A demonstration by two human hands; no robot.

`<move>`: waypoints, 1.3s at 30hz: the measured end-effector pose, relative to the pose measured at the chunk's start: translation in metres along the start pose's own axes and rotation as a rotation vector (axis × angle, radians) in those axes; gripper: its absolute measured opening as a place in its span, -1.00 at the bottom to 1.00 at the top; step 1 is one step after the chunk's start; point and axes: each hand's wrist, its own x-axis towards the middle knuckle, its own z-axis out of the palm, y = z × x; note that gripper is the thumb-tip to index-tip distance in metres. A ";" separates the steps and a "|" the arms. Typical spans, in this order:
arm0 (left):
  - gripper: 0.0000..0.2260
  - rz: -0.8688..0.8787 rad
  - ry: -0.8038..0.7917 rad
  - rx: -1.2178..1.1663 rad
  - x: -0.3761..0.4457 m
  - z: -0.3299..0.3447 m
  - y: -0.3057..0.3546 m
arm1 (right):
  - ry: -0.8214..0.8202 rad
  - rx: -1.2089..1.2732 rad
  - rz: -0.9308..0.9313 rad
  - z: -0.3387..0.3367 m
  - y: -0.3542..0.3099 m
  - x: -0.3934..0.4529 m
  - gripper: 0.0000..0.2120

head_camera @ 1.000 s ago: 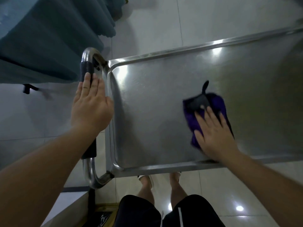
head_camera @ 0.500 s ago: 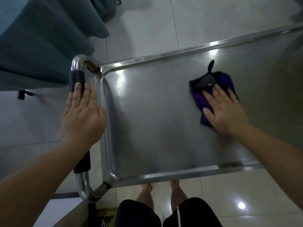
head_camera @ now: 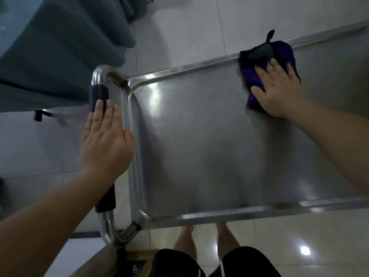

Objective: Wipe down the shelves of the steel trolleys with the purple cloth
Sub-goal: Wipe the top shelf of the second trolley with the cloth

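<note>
Legs: the person's bare legs [head_camera: 203,236] and black shorts [head_camera: 215,262] stand at the near edge of the trolley, on the pale tiled floor [head_camera: 299,246].
Trolley shelf: the top steel shelf [head_camera: 209,146] has a raised rim; its near-left corner is rounded.
Handle: a steel tube handle [head_camera: 101,96] with a black sleeve runs along the left edge of the shelf.
Left hand: the left hand [head_camera: 105,140] lies flat with straight fingers on the handle, the thumb touching the left rim; it grips nothing.
Right hand: the right hand [head_camera: 277,90] presses flat, fingers straight and spread, on the purple cloth.
Purple cloth: the purple cloth [head_camera: 283,51] lies under the right palm and fingers at the far edge of the shelf, touching the far rim; a black part sticks out beyond the fingertips.
Far: a grey-green curtain [head_camera: 60,47] hangs beyond the far-left corner.
</note>
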 end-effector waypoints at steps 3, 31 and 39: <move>-0.37 -0.013 0.012 -0.021 0.001 0.001 0.000 | 0.021 0.003 -0.021 0.013 0.005 -0.055 -0.29; -0.41 0.032 0.058 -0.127 0.000 -0.001 -0.007 | -0.026 0.167 -0.250 0.111 -0.356 -0.245 -0.39; -0.41 0.069 0.058 -0.105 0.002 0.000 -0.006 | -0.092 0.098 -0.622 0.101 -0.365 -0.219 -0.42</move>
